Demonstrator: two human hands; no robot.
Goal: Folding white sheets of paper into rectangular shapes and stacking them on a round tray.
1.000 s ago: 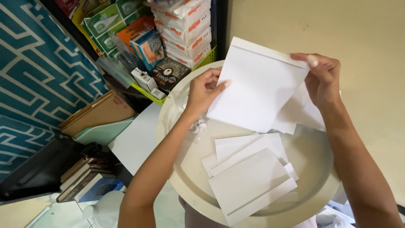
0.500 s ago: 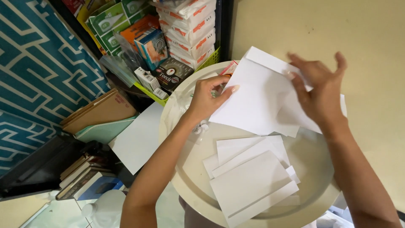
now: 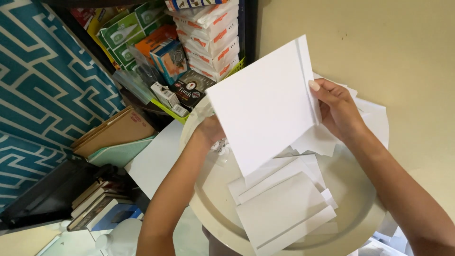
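Note:
A large white sheet of paper [image 3: 265,106] with a folded strip along its right edge is held up over a round cream tray [image 3: 213,208]. My right hand [image 3: 337,111] pinches the sheet at its right edge. My left hand [image 3: 211,130] is mostly hidden behind the sheet's lower left side and grips it there. Several folded white paper pieces [image 3: 284,208] lie in the tray below, with more white sheets [image 3: 374,118] behind my right hand.
At the upper left a shelf holds stacked boxes [image 3: 208,33], green and orange packets [image 3: 128,42] and a yellow-green basket [image 3: 170,111]. Brown folders [image 3: 113,132] and books [image 3: 95,199] lie lower left. A plain beige wall [image 3: 379,42] is on the right.
The sheet has been lifted off the tray and tilted up toward the camera. My right hand moved from flat on the paper to pinching its right edge.

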